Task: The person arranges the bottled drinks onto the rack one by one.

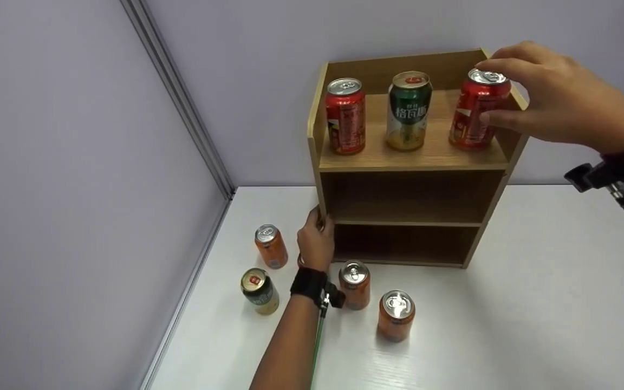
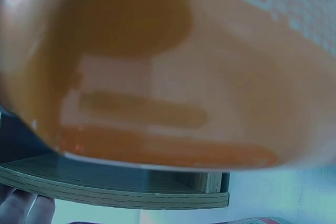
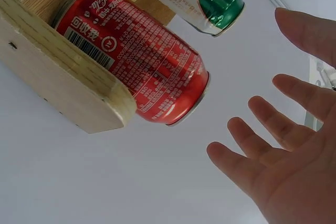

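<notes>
1. Upper right of the frame: a red can (image 1: 474, 103) stands upright on the top shelf of a wooden rack (image 1: 404, 197), near the right side wall.
2. The right hand (image 1: 553, 97) overlaps it; the right wrist view shows spread fingers, apart from the can.
3. At centre, the left hand (image 1: 316, 241) grips the rack's left side, its wrist just beside an orange can (image 1: 354, 287).
4. Best handling, probably: a steady left grip and slow, level right-hand movement, avoiding the neighbouring green-and-white can (image 1: 408, 114); a brushed fingertip could tip something.
</notes>
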{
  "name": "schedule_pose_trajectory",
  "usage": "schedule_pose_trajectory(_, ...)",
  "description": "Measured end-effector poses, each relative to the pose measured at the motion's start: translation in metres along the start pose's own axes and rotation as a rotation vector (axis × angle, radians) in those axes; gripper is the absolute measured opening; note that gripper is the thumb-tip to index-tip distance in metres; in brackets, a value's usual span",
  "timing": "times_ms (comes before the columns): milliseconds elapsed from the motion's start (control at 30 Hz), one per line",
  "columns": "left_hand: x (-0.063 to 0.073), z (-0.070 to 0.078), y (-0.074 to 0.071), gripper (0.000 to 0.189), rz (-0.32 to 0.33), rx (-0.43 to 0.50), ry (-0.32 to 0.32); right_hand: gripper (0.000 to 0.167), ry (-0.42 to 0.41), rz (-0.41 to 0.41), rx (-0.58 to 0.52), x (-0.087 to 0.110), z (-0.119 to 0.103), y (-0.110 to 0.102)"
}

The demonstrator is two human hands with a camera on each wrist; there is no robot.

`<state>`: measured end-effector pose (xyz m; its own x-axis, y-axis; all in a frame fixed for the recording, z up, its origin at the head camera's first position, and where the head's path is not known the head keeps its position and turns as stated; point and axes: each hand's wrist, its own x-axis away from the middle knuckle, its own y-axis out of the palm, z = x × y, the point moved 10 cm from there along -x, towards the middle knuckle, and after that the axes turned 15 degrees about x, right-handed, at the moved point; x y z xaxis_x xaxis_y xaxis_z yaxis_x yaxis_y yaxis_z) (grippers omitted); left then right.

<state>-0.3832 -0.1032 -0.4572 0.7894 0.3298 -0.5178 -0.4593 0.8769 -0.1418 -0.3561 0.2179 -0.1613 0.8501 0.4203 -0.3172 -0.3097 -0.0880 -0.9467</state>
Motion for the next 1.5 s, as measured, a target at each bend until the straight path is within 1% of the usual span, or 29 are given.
schedule_pose_trajectory(133, 0.0, -0.001, 0.001, 0.025, -0.005, 0.004, -0.018, 0.071, -0.02, 0.02, 0.004, 0.008, -0.007, -0.001)
schedule_pose_trajectory(267, 0.0, -0.002, 0.001, 0.027, -0.01, 0.008, -0.028, 0.07, -0.105, 0.102, 0.003, 0.019, -0.019, -0.007)
schedule_pose_trajectory(333, 0.001, -0.002, 0.002, 0.027, -0.013, 0.01, -0.03, 0.068, -0.131, 0.126, 0.0, 0.024, -0.023, -0.009)
schedule_pose_trajectory(500, 0.0, 0.0, 0.002, 0.027, -0.013, 0.009, -0.02, 0.069, -0.133, 0.12, 0.028, 0.035, -0.027, -0.009)
schedule_pose_trajectory(600, -0.001, 0.0, 0.002, 0.028, -0.011, 0.002, -0.018, 0.07, -0.153, 0.143, 0.051, 0.04, -0.032, -0.01)
schedule_pose_trajectory(667, -0.001, 0.0, 0.003, 0.029, -0.015, 0.001, -0.026, 0.07, -0.166, 0.166, 0.057, 0.043, -0.034, -0.012)
schedule_pose_trajectory(767, -0.001, -0.002, 0.003, 0.029, -0.018, 0.005, -0.035, 0.069, -0.183, 0.179, 0.059, 0.047, -0.036, -0.011)
schedule_pose_trajectory(867, 0.0, -0.002, 0.003, 0.028, -0.016, 0.01, -0.031, 0.071, -0.193, 0.172, 0.054, 0.053, -0.04, -0.007)
schedule_pose_trajectory(933, 0.001, -0.002, 0.003, 0.027, -0.012, 0.006, -0.024, 0.071, -0.216, 0.183, 0.043, 0.058, -0.045, -0.005)
schedule_pose_trajectory(1133, 0.002, 0.0, 0.001, 0.026, 0.0, -0.011, -0.008, 0.071, -0.353, 0.271, 0.022, 0.076, -0.066, 0.002)
schedule_pose_trajectory(1300, 0.002, 0.001, 0.003, 0.024, -0.004, 0.001, 0.005, 0.057, -0.419, 0.308, -0.006, 0.091, -0.076, 0.018)
schedule_pose_trajectory(1433, 0.003, -0.001, 0.003, 0.023, 0.0, 0.001, 0.001, 0.062, -0.455, 0.325, -0.054, 0.099, -0.083, 0.033)
schedule_pose_trajectory(1500, 0.003, -0.001, 0.003, 0.024, 0.006, -0.003, 0.0, 0.061, -0.468, 0.329, -0.078, 0.102, -0.085, 0.04)
